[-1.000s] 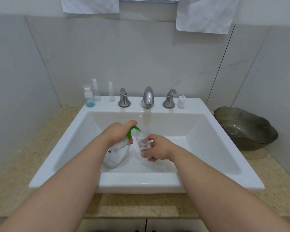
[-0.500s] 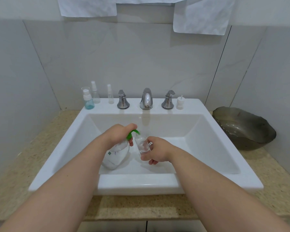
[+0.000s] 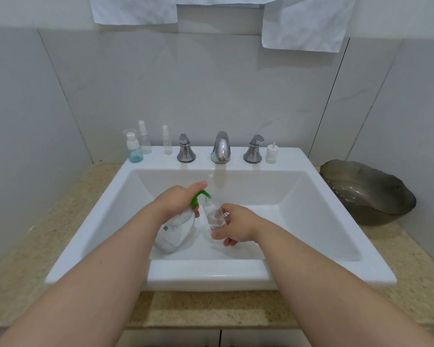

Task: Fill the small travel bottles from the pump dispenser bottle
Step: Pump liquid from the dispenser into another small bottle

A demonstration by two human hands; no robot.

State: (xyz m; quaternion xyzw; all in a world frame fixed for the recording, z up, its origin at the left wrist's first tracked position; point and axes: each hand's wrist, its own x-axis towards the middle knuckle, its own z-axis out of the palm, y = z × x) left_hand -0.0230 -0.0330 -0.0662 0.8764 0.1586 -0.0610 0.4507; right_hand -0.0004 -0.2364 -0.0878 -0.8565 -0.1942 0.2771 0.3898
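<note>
Over the white sink basin [image 3: 311, 221], my left hand [image 3: 178, 199] grips the neck of a clear pump dispenser bottle [image 3: 176, 231] and lies over its green pump head [image 3: 199, 196]. The green spout points right at the mouth of a small clear travel bottle [image 3: 214, 214], which my right hand [image 3: 236, 225] holds tilted beside it. On the sink's back ledge at the left stand a travel bottle with blue liquid [image 3: 134, 149] and two clear spray bottles [image 3: 144, 137] [image 3: 167, 140]. A small white spray cap [image 3: 271, 154] stands right of the taps.
A chrome faucet [image 3: 221, 147] with two handles [image 3: 185, 151] [image 3: 253, 149] sits at the back of the sink. A dark glass bowl [image 3: 368, 191] rests on the speckled counter [image 3: 30, 246] at the right. White towels [image 3: 308, 23] hang on the wall above.
The view shifted slightly. Both hands stay at the pump bottle and small bottle over the basin, with little visible movement.
</note>
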